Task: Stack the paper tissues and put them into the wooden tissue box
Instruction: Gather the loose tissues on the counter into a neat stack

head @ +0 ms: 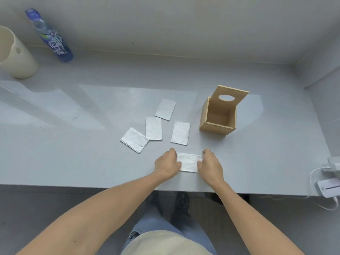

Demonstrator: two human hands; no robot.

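1. A grey table [73, 153] is filling most of the frame; its near edge is running across the lower middle, and its far edge is meeting a pale wall along the top. Wide bare room is lying open on the left half and in front of the box.
2. A cream container [14, 54] is standing at the upper left edge of the frame, with a blue bottle [49, 35] lying tilted just to its right, both well apart from the work.
3. The wooden tissue box [219, 116] is sitting right of centre, its top open and its lid [230, 96], with an oval hole, leaning back.
4. The left hand [167, 163] and right hand [211, 165] are resting low in the middle, near the table's front edge, fingers curled narrow and pressing the two short ends of one tissue [189, 161] between them.
5. Four loose tissues are lying flat between the hands and the box: a far tissue [165, 109], a middle tissue [154, 128], a left tissue [134, 139] touching the middle one's corner, and a right tissue [180, 133] nearest the box.
6. White devices with cables [329, 183] are sitting at the right edge.
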